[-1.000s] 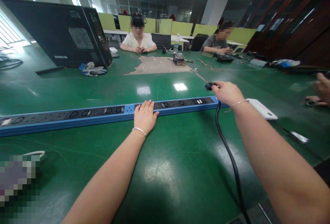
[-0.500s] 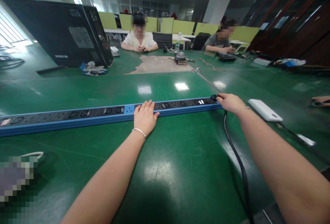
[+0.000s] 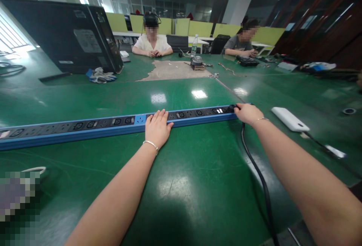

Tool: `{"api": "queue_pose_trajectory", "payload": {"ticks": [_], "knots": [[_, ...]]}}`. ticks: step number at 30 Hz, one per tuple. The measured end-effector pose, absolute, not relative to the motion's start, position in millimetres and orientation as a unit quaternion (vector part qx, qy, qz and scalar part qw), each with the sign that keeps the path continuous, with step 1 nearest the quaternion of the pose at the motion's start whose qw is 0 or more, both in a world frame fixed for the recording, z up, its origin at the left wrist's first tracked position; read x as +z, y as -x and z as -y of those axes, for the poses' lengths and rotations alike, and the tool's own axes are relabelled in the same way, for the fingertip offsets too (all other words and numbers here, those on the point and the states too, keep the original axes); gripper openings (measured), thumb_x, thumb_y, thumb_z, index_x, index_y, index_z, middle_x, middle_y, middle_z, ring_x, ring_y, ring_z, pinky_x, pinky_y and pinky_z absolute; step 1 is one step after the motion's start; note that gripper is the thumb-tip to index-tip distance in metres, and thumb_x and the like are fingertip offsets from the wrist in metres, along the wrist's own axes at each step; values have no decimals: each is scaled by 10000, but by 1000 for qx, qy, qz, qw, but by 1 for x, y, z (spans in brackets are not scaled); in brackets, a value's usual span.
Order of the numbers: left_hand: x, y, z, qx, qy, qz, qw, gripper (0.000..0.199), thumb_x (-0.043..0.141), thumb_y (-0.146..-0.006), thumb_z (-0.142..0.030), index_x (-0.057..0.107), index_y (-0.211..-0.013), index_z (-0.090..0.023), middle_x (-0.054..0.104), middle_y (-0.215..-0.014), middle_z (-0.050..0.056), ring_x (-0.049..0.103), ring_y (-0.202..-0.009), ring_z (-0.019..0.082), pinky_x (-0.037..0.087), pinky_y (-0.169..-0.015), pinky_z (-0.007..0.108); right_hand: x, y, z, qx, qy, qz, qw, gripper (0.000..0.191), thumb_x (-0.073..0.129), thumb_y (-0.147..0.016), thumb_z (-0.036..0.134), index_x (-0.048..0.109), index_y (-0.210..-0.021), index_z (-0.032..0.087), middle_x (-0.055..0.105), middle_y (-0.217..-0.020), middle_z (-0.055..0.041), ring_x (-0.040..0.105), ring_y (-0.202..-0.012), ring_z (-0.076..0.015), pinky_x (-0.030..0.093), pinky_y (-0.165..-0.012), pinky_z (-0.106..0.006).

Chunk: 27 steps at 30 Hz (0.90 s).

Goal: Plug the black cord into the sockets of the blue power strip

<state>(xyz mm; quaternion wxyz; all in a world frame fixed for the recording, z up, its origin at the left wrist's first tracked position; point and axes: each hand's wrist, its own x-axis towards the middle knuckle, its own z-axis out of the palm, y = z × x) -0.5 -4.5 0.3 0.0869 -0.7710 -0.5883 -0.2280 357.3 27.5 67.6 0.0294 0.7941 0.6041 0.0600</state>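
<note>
A long blue power strip (image 3: 195,121) with a row of black sockets lies across the green table. My left hand (image 3: 158,125) rests flat over its middle, beside a blue socket (image 3: 140,119). The thumb is at the near edge and the fingers reach over the top. At the strip's right end my right hand (image 3: 249,114) is closed, its fingertips at a round black plug (image 3: 232,108) on the sockets. From beneath this hand a thick black cable (image 3: 258,170) runs down towards the near edge. My palm hides how the plug and cable meet.
A white power bank (image 3: 290,119) with a cord lies to the right. Far left stands a black computer case (image 3: 70,38), with gloves (image 3: 100,75) beside it. A blurred device (image 3: 14,195) is near left. Two people sit across the table (image 3: 113,99), near a bottle (image 3: 194,46).
My right hand and the black plug have shifted slightly left. The left hand stays on the strip. The other hand at the far right edge has gone from view.
</note>
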Motion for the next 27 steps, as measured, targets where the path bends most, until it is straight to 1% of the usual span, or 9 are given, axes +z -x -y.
{"api": "queue_pose_trajectory", "payload": {"ticks": [2,4,8,10,13,17,21,27], "knots": [[0,1,4,-227,771,589,88,484,361,-909,-408,452,-1335,-198,465,-1415,71,390,-1318,224,259,-1079,410,69,-356,-26,56,-789,-611,28,448,361,-869,357,624,-1175,163,683,-1049,-148,642,-935,-268,465,-789,-348],[0,0,4,-227,770,590,87,482,368,-906,-404,453,-1334,-197,469,-1412,74,393,-1316,225,260,-1076,412,74,-357,-25,53,-789,-612,4,437,375,-865,356,636,-1160,167,680,-1066,-143,635,-959,-272,463,-803,-347],[0,0,4,-228,771,588,85,480,368,-907,-403,457,-1331,-196,474,-1407,76,396,-1314,227,256,-1078,415,97,-370,-22,66,-809,-572,-115,438,371,-876,354,642,-1170,177,674,-1102,-116,617,-1008,-266,468,-807,-317],[1,0,4,-230,770,589,85,480,365,-907,-403,461,-1327,-189,474,-1406,80,397,-1314,229,256,-1078,417,107,-380,-21,70,-814,-557,-148,449,375,-881,357,626,-1201,167,659,-1142,-113,597,-1052,-267,462,-835,-313],[1,0,4,-229,769,590,86,479,359,-909,-402,463,-1325,-187,476,-1405,81,403,-1310,230,259,-1076,420,109,-391,-20,45,-816,-563,-121,476,411,-874,363,583,-1256,139,623,-1212,-129,568,-1108,-270,443,-892,-323],[2,0,5,-232,770,588,84,479,359,-908,-406,464,-1325,-194,477,-1404,78,403,-1309,230,258,-1076,416,92,-399,-23,24,-815,-574,-69,477,421,-870,366,573,-1269,155,624,-1214,-116,579,-1090,-256,450,-888,-324],[2,1,5,-234,770,588,80,481,360,-907,-403,458,-1332,-199,475,-1406,75,399,-1313,231,259,-1077,420,79,-401,-27,19,-819,-571,-53,475,419,-872,379,579,-1264,165,627,-1214,-107,582,-1092,-250,447,-894,-317],[1,1,5,-231,770,588,89,474,361,-909,-406,461,-1327,-205,477,-1405,72,407,-1307,229,262,-1076,417,73,-398,-32,9,-818,-574,-31,478,419,-867,378,576,-1269,173,613,-1240,-92,581,-1103,-241,442,-915,-307]]}}
